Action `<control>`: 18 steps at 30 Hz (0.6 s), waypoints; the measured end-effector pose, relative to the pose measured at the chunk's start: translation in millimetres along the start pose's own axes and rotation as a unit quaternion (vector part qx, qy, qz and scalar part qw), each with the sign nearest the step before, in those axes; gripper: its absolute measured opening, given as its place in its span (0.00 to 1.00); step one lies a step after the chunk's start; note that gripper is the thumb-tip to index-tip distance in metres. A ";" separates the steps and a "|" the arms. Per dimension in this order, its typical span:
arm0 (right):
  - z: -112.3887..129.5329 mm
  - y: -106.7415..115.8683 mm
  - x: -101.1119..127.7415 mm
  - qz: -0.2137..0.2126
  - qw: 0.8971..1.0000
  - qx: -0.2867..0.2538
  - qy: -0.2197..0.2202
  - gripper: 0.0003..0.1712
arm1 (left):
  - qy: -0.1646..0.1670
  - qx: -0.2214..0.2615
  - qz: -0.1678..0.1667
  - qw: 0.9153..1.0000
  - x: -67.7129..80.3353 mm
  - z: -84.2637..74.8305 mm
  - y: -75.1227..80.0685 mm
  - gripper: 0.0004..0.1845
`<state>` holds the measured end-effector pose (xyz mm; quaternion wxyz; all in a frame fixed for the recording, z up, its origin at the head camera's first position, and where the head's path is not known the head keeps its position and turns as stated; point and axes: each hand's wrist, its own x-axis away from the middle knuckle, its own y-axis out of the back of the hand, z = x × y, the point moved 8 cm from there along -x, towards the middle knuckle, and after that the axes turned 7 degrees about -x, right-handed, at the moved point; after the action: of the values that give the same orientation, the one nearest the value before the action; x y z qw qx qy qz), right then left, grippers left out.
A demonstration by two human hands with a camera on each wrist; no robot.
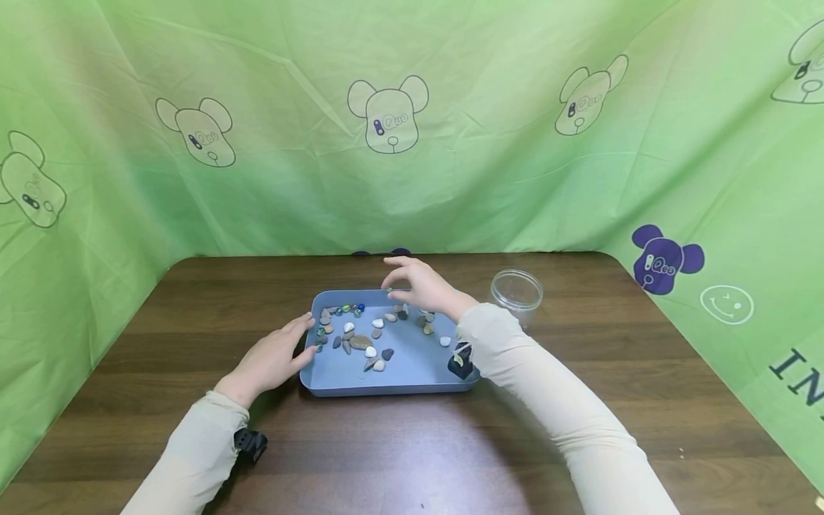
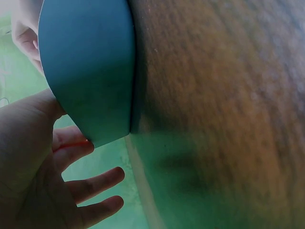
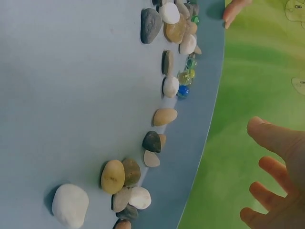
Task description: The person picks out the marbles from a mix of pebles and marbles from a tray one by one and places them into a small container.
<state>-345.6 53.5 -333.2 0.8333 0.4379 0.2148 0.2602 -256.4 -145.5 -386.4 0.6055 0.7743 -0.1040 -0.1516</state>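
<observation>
A blue tray [image 1: 412, 375] holds several pebbles [image 1: 360, 342] in white, grey and tan, and glass marbles [image 1: 347, 308] near its far left corner. My left hand [image 1: 273, 357] rests at the tray's left rim, thumb over the edge and the other fingers loosely spread outside. Above the far rim, my right hand [image 1: 425, 287] pinches a small greenish marble [image 1: 389, 290] between thumb and index finger. Its thumb hides the pinch in the right wrist view, where the remaining fingers stand apart beyond the tray wall.
A clear round jar [image 1: 539, 293] stands right of the tray, partly behind my right sleeve [image 1: 547, 400]. The brown wooden table [image 1: 644, 357] meets a green printed cloth [image 1: 290, 200] at the back and sides.
</observation>
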 end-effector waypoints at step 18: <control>0.2 14.5 12.1 -0.009 1.000 0.000 0.011 0.10 | -0.003 0.001 0.001 1.000 -0.1 -1.8 1.6 0.28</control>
<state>-339.7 67.9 -322.5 0.8334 0.4326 0.2282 0.2574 -255.9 -144.2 -384.4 0.6045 0.7743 -0.1073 -0.1534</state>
